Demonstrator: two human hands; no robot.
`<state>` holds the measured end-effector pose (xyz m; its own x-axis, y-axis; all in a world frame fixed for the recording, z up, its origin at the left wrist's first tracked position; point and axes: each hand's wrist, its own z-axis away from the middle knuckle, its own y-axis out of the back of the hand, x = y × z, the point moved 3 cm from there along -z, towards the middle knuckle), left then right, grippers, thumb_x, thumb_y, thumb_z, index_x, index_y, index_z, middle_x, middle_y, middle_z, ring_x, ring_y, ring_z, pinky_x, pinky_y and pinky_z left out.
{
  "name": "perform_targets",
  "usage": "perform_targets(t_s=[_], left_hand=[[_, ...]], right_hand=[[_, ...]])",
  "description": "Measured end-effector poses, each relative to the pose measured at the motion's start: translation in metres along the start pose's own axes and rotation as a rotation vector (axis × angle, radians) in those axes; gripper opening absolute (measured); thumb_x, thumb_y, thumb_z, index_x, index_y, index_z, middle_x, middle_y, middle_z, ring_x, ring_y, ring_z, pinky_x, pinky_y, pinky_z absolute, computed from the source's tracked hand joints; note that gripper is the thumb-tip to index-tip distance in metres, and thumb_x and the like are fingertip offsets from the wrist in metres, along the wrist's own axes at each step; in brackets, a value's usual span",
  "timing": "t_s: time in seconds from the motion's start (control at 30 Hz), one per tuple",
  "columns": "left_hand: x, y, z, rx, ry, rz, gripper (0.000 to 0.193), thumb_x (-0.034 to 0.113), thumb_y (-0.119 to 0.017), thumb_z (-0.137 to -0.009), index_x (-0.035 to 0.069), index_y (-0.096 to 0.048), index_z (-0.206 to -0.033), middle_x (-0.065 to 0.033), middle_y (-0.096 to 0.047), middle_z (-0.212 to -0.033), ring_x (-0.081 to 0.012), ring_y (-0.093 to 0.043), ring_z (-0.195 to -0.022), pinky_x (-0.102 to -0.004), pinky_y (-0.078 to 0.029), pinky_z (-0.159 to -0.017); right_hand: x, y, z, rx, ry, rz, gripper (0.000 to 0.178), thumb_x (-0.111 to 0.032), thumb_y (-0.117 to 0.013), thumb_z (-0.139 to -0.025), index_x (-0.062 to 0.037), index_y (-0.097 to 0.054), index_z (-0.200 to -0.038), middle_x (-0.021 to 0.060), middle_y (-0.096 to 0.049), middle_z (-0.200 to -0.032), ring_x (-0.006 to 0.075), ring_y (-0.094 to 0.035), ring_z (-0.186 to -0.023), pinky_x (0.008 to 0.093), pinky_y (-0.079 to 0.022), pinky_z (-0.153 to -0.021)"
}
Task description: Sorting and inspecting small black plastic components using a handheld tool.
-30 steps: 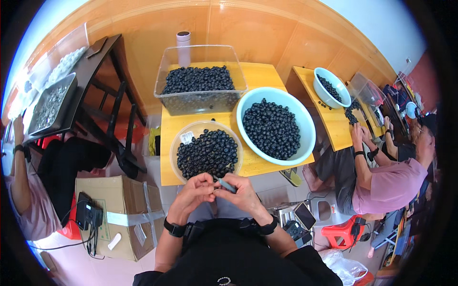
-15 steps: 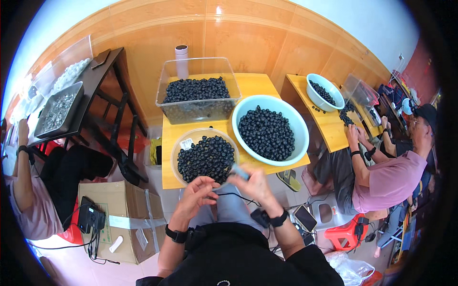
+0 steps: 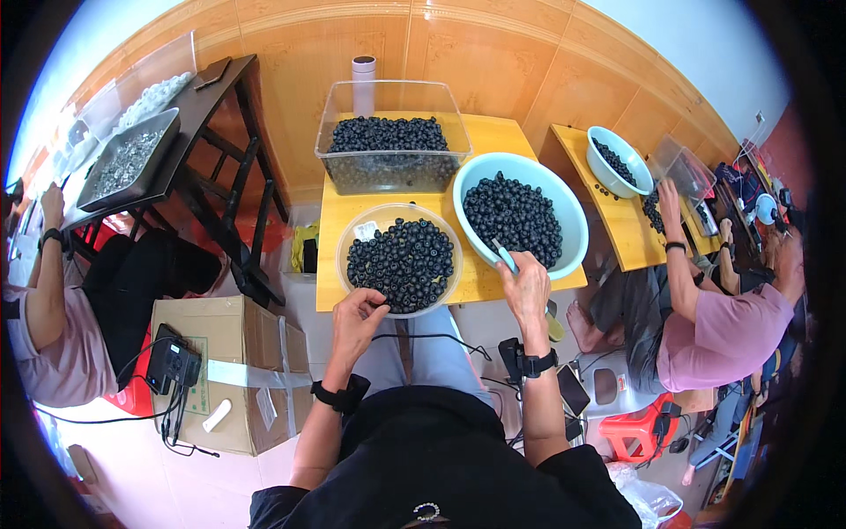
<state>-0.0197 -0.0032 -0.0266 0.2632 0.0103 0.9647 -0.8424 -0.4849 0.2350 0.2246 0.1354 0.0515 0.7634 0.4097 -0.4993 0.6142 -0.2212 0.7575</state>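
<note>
- Head view, near centre: left hand (image 3: 357, 313) reaching to the near rim of the round beige bowl (image 3: 352, 240), fingers curled together, tips pinching at one of the dark round berries (image 3: 404, 261) at the edge of the heap.
- Resting on the near edge of the yellow table (image 3: 339, 212), that beige bowl, heaped with berries, just left of the light-blue basin (image 3: 571, 212).
- Right hand (image 3: 527, 286) hovering at the near rim of the light-blue basin, fingers closed around a slim light-blue tool (image 3: 505, 257), its tip pointing far-left over the basin's berries.
- Black bands sitting on both wrists.
- Farther back on the same table: clear plastic tub (image 3: 394, 167) partly filled with berries, a grey cylinder (image 3: 364, 70) standing behind it.
- To the left: cardboard box (image 3: 231, 348) with a black device (image 3: 173, 368) on it, dark wooden table (image 3: 211, 115) carrying a metal tray (image 3: 128, 163).
- To the right: second yellow table (image 3: 608, 212) with a smaller blue bowl (image 3: 608, 172), a person in a pink shirt (image 3: 723, 331) sitting near it, arm reaching onto it.
- At the far left edge: another person's arm (image 3: 46, 264), partly cut off.
</note>
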Motion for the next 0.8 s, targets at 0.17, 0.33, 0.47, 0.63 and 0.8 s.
perform_targets(t_s=[0.17,0.33,0.47,0.63,0.8], left_hand=[[0.0101,-0.0058,0.0019,-0.057,-0.072,-0.050,0.014,0.000,-0.069,-0.069,0.001,-0.064,-0.082,-0.0040,-0.060,-0.075,-0.0095,-0.049,-0.055,-0.0233,-0.042,-0.054],[0.0086,-0.0055,0.0011,-0.076,-0.120,-0.082,0.014,0.001,-0.069,-0.068,0.001,-0.065,-0.082,-0.0030,-0.059,-0.073,-0.0086,-0.047,-0.056,-0.0227,-0.041,-0.053],[0.0113,-0.0028,0.0003,-0.101,-0.120,-0.099,0.013,0.002,-0.070,-0.068,0.001,-0.065,-0.080,-0.0013,-0.059,-0.070,-0.0068,-0.046,-0.056,-0.0216,-0.039,-0.053],[0.0099,-0.0036,-0.0029,-0.103,-0.091,-0.092,0.013,0.002,-0.070,-0.067,0.001,-0.066,-0.080,-0.0007,-0.059,-0.069,-0.0065,-0.044,-0.055,-0.0219,-0.038,-0.053],[0.0114,-0.0039,-0.0027,-0.082,-0.098,-0.075,0.014,0.002,-0.070,-0.066,0.001,-0.065,-0.079,-0.0005,-0.059,-0.069,-0.0064,-0.043,-0.055,-0.0222,-0.038,-0.052]], right_hand=[[0.0057,0.0002,0.0020,0.036,-0.009,0.004,0.013,-0.012,-0.068,-0.075,-0.0033,-0.066,-0.084,0.0142,-0.062,-0.079,0.0367,-0.060,-0.073,0.0445,-0.044,-0.063],[0.0059,0.0001,0.0048,0.055,0.003,0.007,0.012,-0.013,-0.069,-0.074,-0.0033,-0.066,-0.081,0.0143,-0.060,-0.077,0.0370,-0.059,-0.072,0.0450,-0.043,-0.062],[0.0061,-0.0005,0.0051,0.046,0.000,0.016,0.012,-0.013,-0.069,-0.074,-0.0033,-0.066,-0.081,0.0144,-0.061,-0.077,0.0370,-0.059,-0.072,0.0451,-0.043,-0.062],[0.0085,-0.0026,0.0037,0.058,-0.006,0.022,0.012,-0.013,-0.069,-0.074,-0.0030,-0.066,-0.081,0.0139,-0.061,-0.078,0.0372,-0.059,-0.072,0.0454,-0.043,-0.062],[0.0057,0.0005,0.0019,0.063,0.007,0.004,0.012,-0.013,-0.070,-0.074,-0.0030,-0.066,-0.080,0.0136,-0.061,-0.077,0.0373,-0.059,-0.072,0.0451,-0.044,-0.062]])
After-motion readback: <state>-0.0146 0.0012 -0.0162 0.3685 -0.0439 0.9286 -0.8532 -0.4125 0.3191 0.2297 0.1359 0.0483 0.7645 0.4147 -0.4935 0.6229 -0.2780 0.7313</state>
